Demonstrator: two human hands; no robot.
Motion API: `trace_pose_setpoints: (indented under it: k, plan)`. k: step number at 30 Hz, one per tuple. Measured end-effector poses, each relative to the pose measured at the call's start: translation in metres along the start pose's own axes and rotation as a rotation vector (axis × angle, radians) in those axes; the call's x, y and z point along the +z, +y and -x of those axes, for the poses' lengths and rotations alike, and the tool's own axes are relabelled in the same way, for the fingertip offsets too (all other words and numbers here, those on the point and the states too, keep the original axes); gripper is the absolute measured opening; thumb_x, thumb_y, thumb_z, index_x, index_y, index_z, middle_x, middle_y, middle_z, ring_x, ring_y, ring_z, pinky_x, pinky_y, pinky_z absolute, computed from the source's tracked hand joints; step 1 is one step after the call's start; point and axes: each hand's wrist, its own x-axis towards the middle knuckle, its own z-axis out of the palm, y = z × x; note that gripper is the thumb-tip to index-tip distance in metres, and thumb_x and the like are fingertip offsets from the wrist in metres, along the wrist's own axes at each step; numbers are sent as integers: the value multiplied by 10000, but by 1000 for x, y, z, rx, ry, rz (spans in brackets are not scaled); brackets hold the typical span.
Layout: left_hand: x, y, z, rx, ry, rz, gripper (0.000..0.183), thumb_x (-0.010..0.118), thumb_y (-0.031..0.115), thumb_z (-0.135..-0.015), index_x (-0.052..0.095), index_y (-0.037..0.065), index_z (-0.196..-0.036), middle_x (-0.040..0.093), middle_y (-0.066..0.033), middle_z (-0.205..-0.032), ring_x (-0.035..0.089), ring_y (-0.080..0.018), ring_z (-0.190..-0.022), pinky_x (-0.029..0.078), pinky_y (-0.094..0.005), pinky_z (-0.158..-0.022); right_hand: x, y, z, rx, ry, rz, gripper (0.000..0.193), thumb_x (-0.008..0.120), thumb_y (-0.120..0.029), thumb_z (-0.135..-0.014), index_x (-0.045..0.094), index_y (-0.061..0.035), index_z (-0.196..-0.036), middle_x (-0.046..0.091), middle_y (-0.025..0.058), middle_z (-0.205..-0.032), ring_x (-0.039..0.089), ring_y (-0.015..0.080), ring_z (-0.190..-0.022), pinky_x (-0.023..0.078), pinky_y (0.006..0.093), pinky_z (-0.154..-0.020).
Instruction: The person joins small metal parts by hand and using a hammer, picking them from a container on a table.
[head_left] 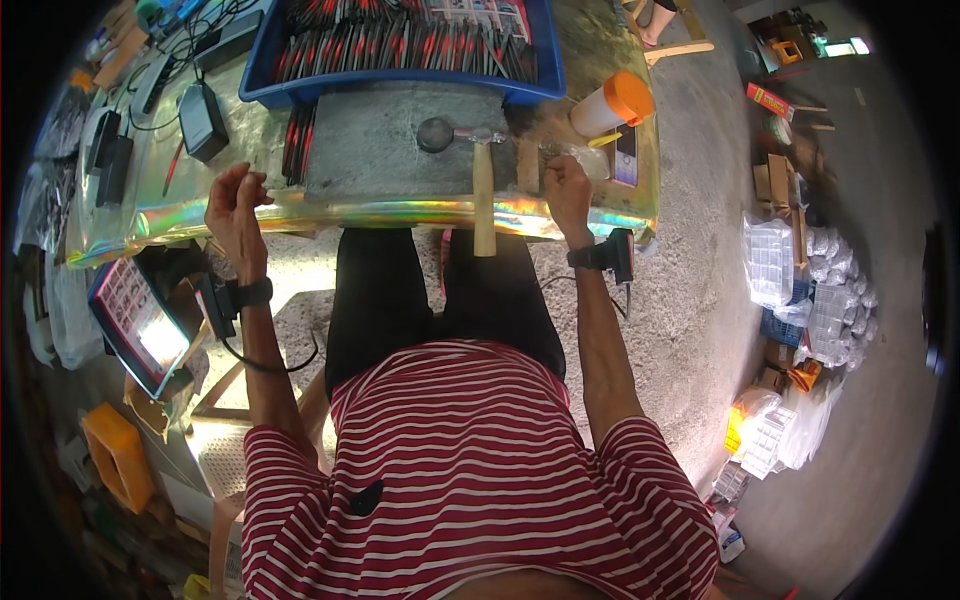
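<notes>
My left hand (238,205) is over the table's front edge at the left, its fingers curled in; whatever they may hold is hidden. Beside it, several thin red-and-black pieces (297,145) lie along a dark grey slab (385,150). A hammer (484,195) with a pale wooden handle rests on this slab, its handle jutting past the table edge toward me. Its round, dark head end (434,135) points left. My right hand (568,190) is right of the hammer, apart from it, with fingers bent together; nothing can be made out in them.
Behind the slab stands a blue bin (400,88) packed with red-and-black pieces. An orange-lidded jar (605,108) leans at the right. Black boxes (202,122) and cables occupy the table's left. A plastic chair (215,455) is at my left; wrapped goods (830,300) lie on the floor at right.
</notes>
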Motion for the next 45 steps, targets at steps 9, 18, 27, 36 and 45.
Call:
trace_pose_setpoints:
  k: [9, 18, 27, 36, 45]
  plan:
    - [-25, -16, 22, -69, 47, 36, 163, 551, 89, -784, 548, 7, -924, 586, -68, -752, 530, -86, -624, 454, -205, -549, -4, -2, -2, -137, -80, 162, 69, 442, -60, -743, 486, -19, -777, 502, 178, -734, 505, 352, -685, 406, 419, -595]
    - [-27, -16, 10, -121, -28, -265, 176, 484, 57, -778, 533, -33, -922, 561, -57, -688, 495, -102, -556, 410, -229, -485, 1, 30, -8, -498, -378, 872, 150, 415, -85, -731, 489, 10, -821, 479, 141, -768, 484, 264, -714, 413, 364, -568]
    - [-11, -44, -18, 200, -93, -580, 147, 497, 47, -743, 515, 53, -889, 517, -39, -715, 502, -144, -670, 404, -267, -611, -5, 24, -21, -480, -374, 419, 157, 413, -133, -790, 460, -4, -715, 470, 176, -713, 472, 349, -693, 381, 422, -586]
    - [15, -22, -39, -17, -197, -715, 165, 526, 116, -680, 554, 7, -800, 578, -154, -742, 563, -282, -694, 431, -342, -617, -3, 13, -17, -208, -313, 173, 136, 460, -107, -773, 420, -7, -690, 492, 142, -621, 517, 277, -591, 398, 350, -536]
    - [3, -35, -34, 138, -180, -767, 126, 537, 101, -681, 534, 27, -782, 562, -140, -716, 547, -291, -682, 416, -363, -604, 0, 7, -12, -167, -233, 95, 99, 463, -102, -754, 449, -5, -741, 507, 171, -641, 514, 308, -588, 400, 376, -533]
